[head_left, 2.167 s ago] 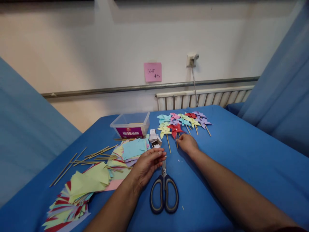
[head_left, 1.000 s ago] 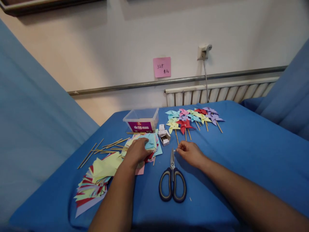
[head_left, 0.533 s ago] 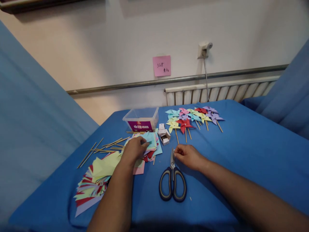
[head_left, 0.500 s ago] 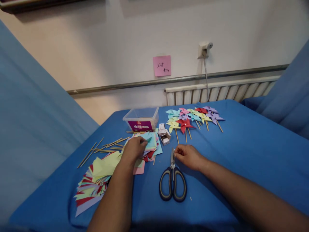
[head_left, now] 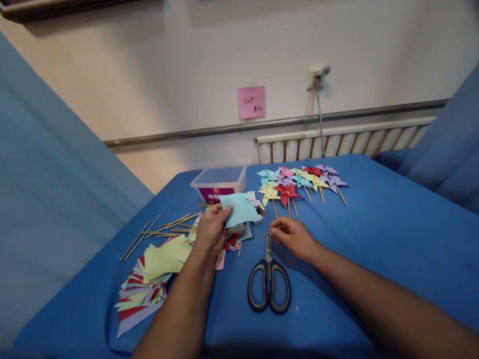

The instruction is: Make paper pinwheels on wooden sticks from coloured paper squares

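A light blue square of paper (head_left: 239, 208) is pinched between the thumb and fingers of my left hand (head_left: 212, 229), raised just over a stack of coloured paper (head_left: 245, 232). My right hand (head_left: 294, 238) hovers by the tips of the scissors (head_left: 268, 289), its thumb and forefinger pressed together; whatever is in that pinch is too small to make out. The scissors lie closed on the blue cloth, handles toward me. Behind the light blue paper, small white boxes (head_left: 259, 215) are partly hidden.
Several finished paper pinwheels (head_left: 286, 193) lie at the back right. A clear plastic tub (head_left: 220, 177) stands at the back. On the left are loose wooden sticks (head_left: 136, 240) and a fanned pile of coloured paper (head_left: 140, 294). Blue cloth (head_left: 374, 239) covers the table.
My left hand has lifted the light blue paper off the stack, raising and tilting it to the right. The right hand keeps its pinch in nearly the same spot.
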`<control>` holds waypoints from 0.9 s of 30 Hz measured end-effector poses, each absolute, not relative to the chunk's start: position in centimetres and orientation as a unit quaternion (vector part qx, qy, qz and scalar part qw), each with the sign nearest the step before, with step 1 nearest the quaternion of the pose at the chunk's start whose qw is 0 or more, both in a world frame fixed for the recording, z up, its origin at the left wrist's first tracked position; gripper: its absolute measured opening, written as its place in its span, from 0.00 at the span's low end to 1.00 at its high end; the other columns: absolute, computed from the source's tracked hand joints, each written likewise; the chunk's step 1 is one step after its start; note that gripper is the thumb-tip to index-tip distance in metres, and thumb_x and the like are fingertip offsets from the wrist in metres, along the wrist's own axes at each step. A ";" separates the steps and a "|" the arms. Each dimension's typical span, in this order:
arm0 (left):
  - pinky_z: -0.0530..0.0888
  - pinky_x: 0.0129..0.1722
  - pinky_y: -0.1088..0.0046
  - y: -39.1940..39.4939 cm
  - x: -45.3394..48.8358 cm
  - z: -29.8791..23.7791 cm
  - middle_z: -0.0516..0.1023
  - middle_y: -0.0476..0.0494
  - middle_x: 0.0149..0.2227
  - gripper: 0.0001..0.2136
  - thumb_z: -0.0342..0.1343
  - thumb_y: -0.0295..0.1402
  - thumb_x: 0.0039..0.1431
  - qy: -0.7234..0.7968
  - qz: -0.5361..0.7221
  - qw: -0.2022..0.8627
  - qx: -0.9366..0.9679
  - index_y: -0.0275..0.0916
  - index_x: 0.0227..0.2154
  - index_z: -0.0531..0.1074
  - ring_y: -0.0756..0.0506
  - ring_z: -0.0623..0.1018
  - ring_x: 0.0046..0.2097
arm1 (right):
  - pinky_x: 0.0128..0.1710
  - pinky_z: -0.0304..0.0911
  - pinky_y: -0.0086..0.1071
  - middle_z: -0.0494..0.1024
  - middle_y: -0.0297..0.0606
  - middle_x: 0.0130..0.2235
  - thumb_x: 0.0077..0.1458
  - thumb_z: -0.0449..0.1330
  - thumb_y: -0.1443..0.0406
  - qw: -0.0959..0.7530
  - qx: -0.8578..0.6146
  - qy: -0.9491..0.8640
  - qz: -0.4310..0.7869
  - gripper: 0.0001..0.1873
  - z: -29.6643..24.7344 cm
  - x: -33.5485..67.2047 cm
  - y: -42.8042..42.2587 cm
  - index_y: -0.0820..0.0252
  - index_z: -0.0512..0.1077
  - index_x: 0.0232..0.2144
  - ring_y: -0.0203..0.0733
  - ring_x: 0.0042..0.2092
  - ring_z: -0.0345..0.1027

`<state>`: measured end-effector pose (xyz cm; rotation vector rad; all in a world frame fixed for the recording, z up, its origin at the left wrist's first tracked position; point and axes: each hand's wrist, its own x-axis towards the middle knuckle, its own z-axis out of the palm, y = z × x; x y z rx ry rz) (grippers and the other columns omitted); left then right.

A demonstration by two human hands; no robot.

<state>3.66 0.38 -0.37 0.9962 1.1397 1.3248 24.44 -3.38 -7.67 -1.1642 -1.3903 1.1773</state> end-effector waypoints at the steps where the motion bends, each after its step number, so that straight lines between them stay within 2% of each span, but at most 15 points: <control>1: 0.73 0.26 0.72 0.1 4.1 -0.5 0.77 0.48 0.26 0.20 0.70 0.36 0.38 0.471 0.541 0.559 0.417 0.36 0.35 0.71 0.49 0.74 0.25 | 0.29 0.64 0.29 0.74 0.32 0.27 0.50 0.60 0.59 0.484 -0.468 -0.544 0.500 0.11 -7.4 24.5 -3.3 0.59 0.71 0.34 0.36 0.27 0.67; 4: 0.73 0.26 0.75 -0.5 5.3 -0.9 0.78 0.47 0.26 0.20 0.71 0.33 0.38 0.440 0.510 0.611 0.416 0.34 0.35 0.71 0.50 0.75 0.25 | 0.25 0.61 0.28 0.74 0.32 0.26 0.49 0.63 0.55 0.508 -0.459 -0.476 0.552 0.16 -6.4 24.8 -3.2 0.60 0.71 0.36 0.34 0.24 0.65; 8: 0.74 0.33 0.73 -1.2 6.4 -1.6 0.80 0.43 0.29 0.21 0.71 0.32 0.39 0.407 0.466 0.661 0.425 0.32 0.37 0.72 0.49 0.77 0.29 | 0.17 0.48 0.25 0.70 0.31 0.25 0.50 0.62 0.46 0.516 -0.415 -0.405 0.630 0.23 -5.4 25.4 -3.4 0.60 0.70 0.29 0.30 0.21 0.60; 12: 0.74 0.33 0.72 -1.7 7.0 -2.1 0.80 0.44 0.27 0.21 0.70 0.33 0.40 0.401 0.436 0.669 0.449 0.33 0.38 0.71 0.48 0.78 0.27 | 0.16 0.41 0.25 0.64 0.27 0.18 0.42 0.70 0.49 0.510 -0.397 -0.398 0.651 0.23 -5.7 25.6 -3.6 0.61 0.69 0.25 0.28 0.19 0.52; 17: 0.74 0.34 0.70 -1.9 7.5 -3.1 0.81 0.42 0.31 0.18 0.65 0.37 0.48 0.427 0.402 0.628 0.512 0.34 0.40 0.71 0.47 0.78 0.29 | 0.17 0.42 0.26 0.66 0.28 0.17 0.40 0.72 0.51 0.526 -0.431 -0.396 0.617 0.22 -6.3 25.3 -3.7 0.61 0.70 0.23 0.29 0.18 0.53; 19: 0.74 0.37 0.69 -1.7 7.4 -3.4 0.81 0.39 0.37 0.16 0.63 0.37 0.50 0.453 0.409 0.552 0.568 0.34 0.40 0.72 0.46 0.79 0.34 | 0.18 0.43 0.27 0.67 0.29 0.17 0.38 0.72 0.50 0.534 -0.438 -0.386 0.612 0.23 -6.4 25.2 -3.8 0.61 0.69 0.22 0.29 0.19 0.53; 22: 0.74 0.41 0.69 -1.1 5.8 -2.8 0.80 0.39 0.42 0.14 0.60 0.33 0.51 0.536 0.409 0.355 0.648 0.37 0.41 0.74 0.45 0.79 0.40 | 0.18 0.43 0.27 0.69 0.30 0.19 0.36 0.72 0.49 0.531 -0.451 -0.383 0.607 0.24 -6.6 25.0 -3.8 0.62 0.71 0.24 0.29 0.19 0.53; 24: 0.74 0.41 0.68 -0.1 3.0 -1.5 0.80 0.39 0.41 0.14 0.56 0.31 0.54 0.597 0.344 0.234 0.686 0.38 0.45 0.74 0.44 0.79 0.40 | 0.19 0.43 0.28 0.70 0.31 0.20 0.37 0.72 0.49 0.526 -0.459 -0.389 0.602 0.24 -6.8 25.0 -3.8 0.62 0.72 0.25 0.29 0.19 0.53; 27: 0.71 0.49 0.65 2.4 -3.2 1.0 0.78 0.37 0.50 0.20 0.55 0.29 0.52 0.673 0.153 0.038 0.723 0.39 0.50 0.73 0.39 0.76 0.51 | 0.20 0.44 0.28 0.70 0.31 0.19 0.37 0.72 0.49 0.526 -0.463 -0.396 0.593 0.23 -7.0 25.0 -3.8 0.62 0.71 0.23 0.30 0.20 0.53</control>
